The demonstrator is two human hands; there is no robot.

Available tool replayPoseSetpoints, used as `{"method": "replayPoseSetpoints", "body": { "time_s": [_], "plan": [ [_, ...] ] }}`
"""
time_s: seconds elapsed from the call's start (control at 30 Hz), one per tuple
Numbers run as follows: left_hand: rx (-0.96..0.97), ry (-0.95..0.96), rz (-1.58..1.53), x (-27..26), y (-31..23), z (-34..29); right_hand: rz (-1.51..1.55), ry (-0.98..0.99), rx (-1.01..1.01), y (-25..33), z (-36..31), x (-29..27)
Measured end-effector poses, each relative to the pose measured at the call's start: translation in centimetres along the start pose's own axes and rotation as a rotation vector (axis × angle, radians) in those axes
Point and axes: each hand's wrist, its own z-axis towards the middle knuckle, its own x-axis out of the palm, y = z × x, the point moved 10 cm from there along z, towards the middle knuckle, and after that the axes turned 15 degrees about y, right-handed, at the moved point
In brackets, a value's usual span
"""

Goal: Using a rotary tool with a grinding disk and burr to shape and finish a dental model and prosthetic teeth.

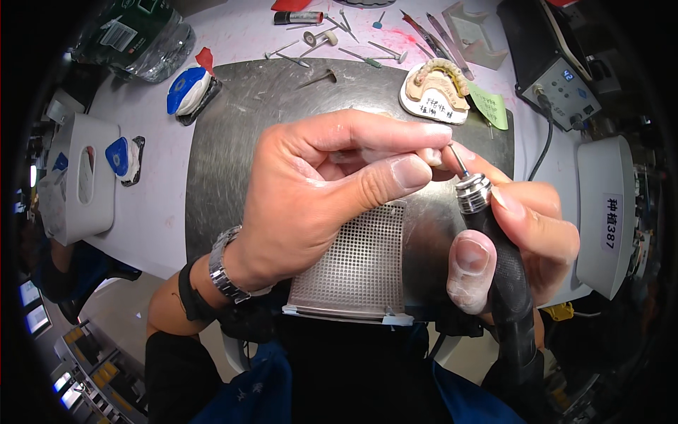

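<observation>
My left hand (pixel 311 187) pinches a small tooth-coloured dental crown (pixel 430 156) between thumb and index finger; most of the crown is hidden by the fingertips. My right hand (pixel 540 226) is closed round a black dental handpiece (pixel 507 268) with a ringed metal collar. From the collar a thin metal bur (pixel 459 160) points up and left, its tip close to the crown and the left index fingertip. Whether the bur touches the crown I cannot tell. Both hands are above a metal work plate (pixel 233 141) and a perforated metal grille (pixel 364 261).
Beyond the hands stands a plaster dental model (pixel 436 95) with a row of teeth. Loose burs and polishing tips (pixel 321 39) lie at the back, near tweezers (pixel 448 42). A control box (pixel 561 92) and a white bin (pixel 604 212) are right; blue-and-white moulds (pixel 187 95) and a plastic bottle (pixel 138 42) left.
</observation>
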Motion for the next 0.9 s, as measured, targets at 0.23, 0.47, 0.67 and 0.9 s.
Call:
{"method": "replayPoseSetpoints", "body": {
  "time_s": [0.23, 0.47, 0.67, 0.9],
  "plan": [
    [0.047, 0.03, 0.03, 0.1, -0.2, 0.1, -0.081, 0.057, -0.032, 0.7, 0.2, 0.5],
    [0.048, 0.024, 0.037, 0.1, -0.4, 0.1, -0.055, 0.062, -0.024, 0.7, 0.3, 0.5],
    [0.06, 0.034, 0.052, 0.1, -0.3, 0.0, -0.055, 0.066, -0.022, 0.6, 0.1, 0.6],
    [0.005, 0.033, 0.007, 0.1, -0.8, 0.2, 0.1, -0.036, 0.051, -0.2, 0.1, -0.2]
  ]
}}
